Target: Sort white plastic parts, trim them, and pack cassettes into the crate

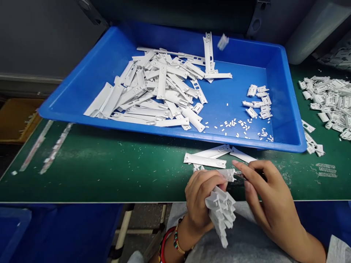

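Observation:
My left hand point(204, 197) is closed around a bundle of long white plastic parts point(221, 210), their stepped ends pointing down toward my lap. One more white plastic part point(229, 174) sticks out to the right between its thumb and fingers. My right hand point(270, 199) pinches a thin metal blade point(240, 175), its handle hidden in the grip. The blade's tip meets the end of that single part, and the index finger stretches along above it. Just beyond both hands, several loose white strips point(205, 159) lie on the green table point(117, 164).
A large blue tray point(175, 135) holds a heap of long white parts point(161, 86), small clips point(259, 102) and tiny scraps. One small blurred white piece point(223, 42) appears above its far wall. Many short white pieces point(333, 96) are piled right of the tray. Tape strips point(56, 148) mark the table's left.

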Action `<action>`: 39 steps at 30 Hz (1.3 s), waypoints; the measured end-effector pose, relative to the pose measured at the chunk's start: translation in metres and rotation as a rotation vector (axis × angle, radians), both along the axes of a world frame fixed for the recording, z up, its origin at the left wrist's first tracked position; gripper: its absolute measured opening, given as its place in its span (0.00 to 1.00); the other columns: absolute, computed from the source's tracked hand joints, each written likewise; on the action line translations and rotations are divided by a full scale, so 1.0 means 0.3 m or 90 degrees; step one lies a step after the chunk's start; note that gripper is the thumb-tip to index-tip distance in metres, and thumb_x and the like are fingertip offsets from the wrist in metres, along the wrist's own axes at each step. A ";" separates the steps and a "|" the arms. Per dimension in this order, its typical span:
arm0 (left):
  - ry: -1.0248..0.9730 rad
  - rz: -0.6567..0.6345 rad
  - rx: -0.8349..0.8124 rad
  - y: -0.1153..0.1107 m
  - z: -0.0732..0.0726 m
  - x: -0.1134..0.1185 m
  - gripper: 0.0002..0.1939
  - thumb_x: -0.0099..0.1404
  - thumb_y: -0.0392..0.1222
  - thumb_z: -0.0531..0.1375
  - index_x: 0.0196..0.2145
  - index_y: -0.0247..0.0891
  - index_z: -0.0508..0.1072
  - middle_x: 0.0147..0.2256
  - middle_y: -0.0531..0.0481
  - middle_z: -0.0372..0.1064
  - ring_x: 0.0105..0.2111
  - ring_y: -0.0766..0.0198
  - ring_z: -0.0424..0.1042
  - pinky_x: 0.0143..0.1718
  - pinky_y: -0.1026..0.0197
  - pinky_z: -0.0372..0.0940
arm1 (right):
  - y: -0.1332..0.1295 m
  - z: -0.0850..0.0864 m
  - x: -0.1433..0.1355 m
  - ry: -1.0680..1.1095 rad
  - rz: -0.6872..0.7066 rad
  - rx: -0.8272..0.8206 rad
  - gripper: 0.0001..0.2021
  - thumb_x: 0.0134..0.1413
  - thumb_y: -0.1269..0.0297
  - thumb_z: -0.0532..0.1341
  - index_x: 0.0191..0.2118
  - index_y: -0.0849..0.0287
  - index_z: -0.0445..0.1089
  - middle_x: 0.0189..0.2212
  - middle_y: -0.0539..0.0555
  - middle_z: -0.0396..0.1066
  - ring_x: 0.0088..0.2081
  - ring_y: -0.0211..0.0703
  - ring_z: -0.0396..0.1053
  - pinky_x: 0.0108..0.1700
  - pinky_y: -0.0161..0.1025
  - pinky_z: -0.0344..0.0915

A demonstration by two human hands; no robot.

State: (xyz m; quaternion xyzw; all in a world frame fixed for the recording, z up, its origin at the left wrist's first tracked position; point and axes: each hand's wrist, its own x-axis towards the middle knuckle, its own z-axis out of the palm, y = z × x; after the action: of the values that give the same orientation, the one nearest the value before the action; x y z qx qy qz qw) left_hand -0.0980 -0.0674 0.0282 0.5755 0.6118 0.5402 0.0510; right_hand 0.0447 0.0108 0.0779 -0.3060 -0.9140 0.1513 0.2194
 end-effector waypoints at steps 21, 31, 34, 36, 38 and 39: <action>0.000 -0.011 0.040 0.013 -0.007 -0.001 0.04 0.69 0.30 0.54 0.39 0.35 0.67 0.32 0.50 0.70 0.30 0.65 0.70 0.33 0.62 0.66 | 0.018 0.025 0.006 0.006 0.037 -0.114 0.14 0.68 0.71 0.51 0.54 0.59 0.68 0.38 0.56 0.68 0.38 0.42 0.70 0.37 0.36 0.68; 0.077 0.007 0.030 -0.006 0.008 -0.011 0.04 0.68 0.29 0.55 0.40 0.34 0.68 0.32 0.48 0.72 0.32 0.64 0.72 0.35 0.61 0.69 | 0.051 -0.048 0.046 -0.072 -0.084 -0.051 0.15 0.70 0.66 0.48 0.51 0.59 0.70 0.37 0.57 0.69 0.37 0.44 0.71 0.38 0.39 0.66; 0.206 0.020 0.013 -0.022 0.032 -0.033 0.07 0.70 0.28 0.53 0.40 0.30 0.71 0.33 0.44 0.74 0.34 0.61 0.73 0.39 0.58 0.69 | 0.079 -0.056 0.129 -0.058 -0.160 -0.040 0.14 0.70 0.60 0.50 0.51 0.57 0.69 0.41 0.56 0.70 0.42 0.46 0.72 0.42 0.40 0.66; 0.313 0.014 0.005 -0.019 0.041 -0.052 0.09 0.71 0.27 0.51 0.40 0.28 0.71 0.33 0.42 0.75 0.33 0.60 0.73 0.39 0.57 0.68 | 0.099 -0.071 0.186 -0.099 -0.193 -0.037 0.16 0.67 0.53 0.53 0.50 0.56 0.69 0.43 0.57 0.71 0.43 0.49 0.72 0.42 0.41 0.67; 0.406 -0.008 -0.008 -0.005 0.038 -0.069 0.11 0.71 0.26 0.50 0.39 0.29 0.71 0.33 0.42 0.76 0.32 0.59 0.73 0.37 0.56 0.69 | 0.112 -0.098 0.224 -0.146 -0.182 -0.065 0.17 0.66 0.49 0.54 0.47 0.56 0.69 0.43 0.57 0.72 0.41 0.49 0.73 0.39 0.41 0.67; 0.438 -0.022 -0.013 0.004 0.032 -0.077 0.11 0.70 0.26 0.49 0.39 0.29 0.71 0.32 0.42 0.76 0.31 0.59 0.73 0.36 0.57 0.69 | 0.115 -0.113 0.233 -0.158 -0.169 -0.083 0.16 0.66 0.49 0.53 0.46 0.55 0.69 0.42 0.57 0.72 0.38 0.48 0.73 0.37 0.40 0.68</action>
State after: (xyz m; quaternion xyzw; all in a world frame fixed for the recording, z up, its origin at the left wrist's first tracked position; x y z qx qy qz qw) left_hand -0.1211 -0.0661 0.0378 0.7335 0.5887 0.3078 -0.1436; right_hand 0.1147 0.0453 0.0439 -0.4537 -0.8739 0.1411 0.1031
